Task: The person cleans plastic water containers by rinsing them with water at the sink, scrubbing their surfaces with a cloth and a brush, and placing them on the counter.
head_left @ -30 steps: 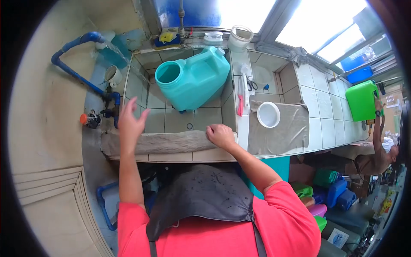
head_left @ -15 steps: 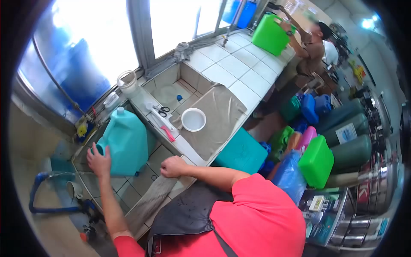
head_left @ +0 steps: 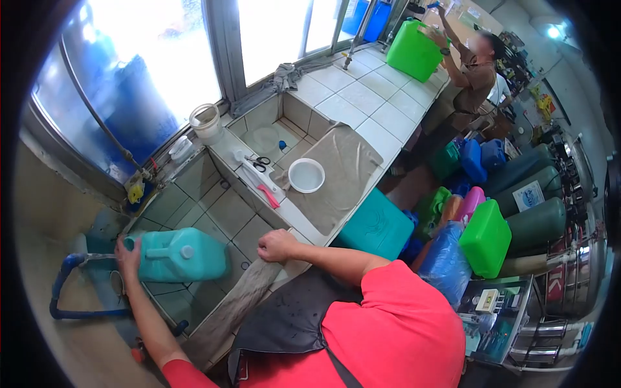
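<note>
A teal jerrycan [head_left: 187,255] lies on its side in the tiled sink basin, its open mouth towards the left wall. My left hand [head_left: 129,256] is closed around the mouth end. Beside it, a blue pipe [head_left: 61,284] lets a stream of water run towards that opening. My right hand [head_left: 277,246] is a fist resting on the basin's front ledge, at the upper end of a wet grey cloth [head_left: 236,294] draped along it. Nothing shows in that fist.
A white bowl [head_left: 306,175] stands on a grey-brown cloth [head_left: 343,161]; scissors [head_left: 261,163] and a pink-handled tool [head_left: 268,195] lie nearby. At the far counter a person [head_left: 475,77] handles a green jerrycan [head_left: 409,52]. Several containers stand on the right, including a teal one [head_left: 374,226].
The teal jerrycan has gone from upright to lying on its side, its mouth turned left towards the water. My left hand moved left with it. The right fist stays on the ledge.
</note>
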### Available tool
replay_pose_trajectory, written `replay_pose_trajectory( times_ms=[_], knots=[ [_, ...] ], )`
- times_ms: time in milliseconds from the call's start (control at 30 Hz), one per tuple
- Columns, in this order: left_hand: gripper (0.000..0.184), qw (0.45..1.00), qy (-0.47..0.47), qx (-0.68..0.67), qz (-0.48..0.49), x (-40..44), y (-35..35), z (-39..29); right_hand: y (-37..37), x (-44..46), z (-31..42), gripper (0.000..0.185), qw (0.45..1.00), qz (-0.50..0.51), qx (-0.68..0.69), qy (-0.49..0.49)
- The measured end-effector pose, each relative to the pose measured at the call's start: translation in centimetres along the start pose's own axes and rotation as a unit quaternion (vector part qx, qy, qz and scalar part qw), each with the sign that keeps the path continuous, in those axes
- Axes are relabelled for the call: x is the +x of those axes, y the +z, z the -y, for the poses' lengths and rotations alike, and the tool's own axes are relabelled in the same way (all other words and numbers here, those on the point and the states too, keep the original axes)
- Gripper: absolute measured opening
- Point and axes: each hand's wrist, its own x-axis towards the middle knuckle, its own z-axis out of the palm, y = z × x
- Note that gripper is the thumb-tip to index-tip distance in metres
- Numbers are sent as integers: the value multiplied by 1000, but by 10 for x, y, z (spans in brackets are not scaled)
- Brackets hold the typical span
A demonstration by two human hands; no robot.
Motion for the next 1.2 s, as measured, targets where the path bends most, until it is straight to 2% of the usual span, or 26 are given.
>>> replay_pose_trajectory(
  times_ms=[33,67,133,200,267,400,467,533,600,667,733,967,1033,1200],
  knots=[
    [66,988,-110,26,-106,-6,9,-5,0,0,-1,31,1000,2,-1,-3],
    [66,987,-114,27,-108,-15,0,-28,0,0,-1,31,1000,2,-4,1],
    [71,971,-201,92,-89,-35,-26,-86,-1,-1,1,31,1000,11,-9,-5],
    [70,966,-187,122,-130,-29,-6,-66,-4,-1,2,31,1000,7,-5,-2],
    [69,981,-81,80,-155,-25,-6,-54,-3,0,0,30,1000,6,-11,-14],
    [68,984,120,38,-124,-9,-15,-33,-4,0,0,30,1000,1,-14,-17],
    [64,983,88,109,-120,-17,-39,-67,-5,0,-1,31,999,12,-8,-40],
    [53,992,14,116,-40,-19,-40,-81,-7,-1,1,32,1000,-4,8,-12],
    [44,989,-112,59,77,-7,-6,-62,-3,2,0,31,1000,12,-12,0],
    [41,994,-36,99,-7,-29,-3,-79,-4,2,-2,31,1000,14,-17,-15],
    [38,995,-31,96,-24,-30,-3,-78,-5,3,-2,31,999,20,-11,-28],
    [35,985,-90,102,-107,-92,-42,-95,-12,1,3,30,999,29,0,-18],
    [34,978,-83,106,-161,-107,-43,-96,-13,3,3,30,999,36,-7,-26],
    [31,972,-70,97,-202,-123,-40,-99,-15,6,5,31,998,56,-17,-23]
  ],
)
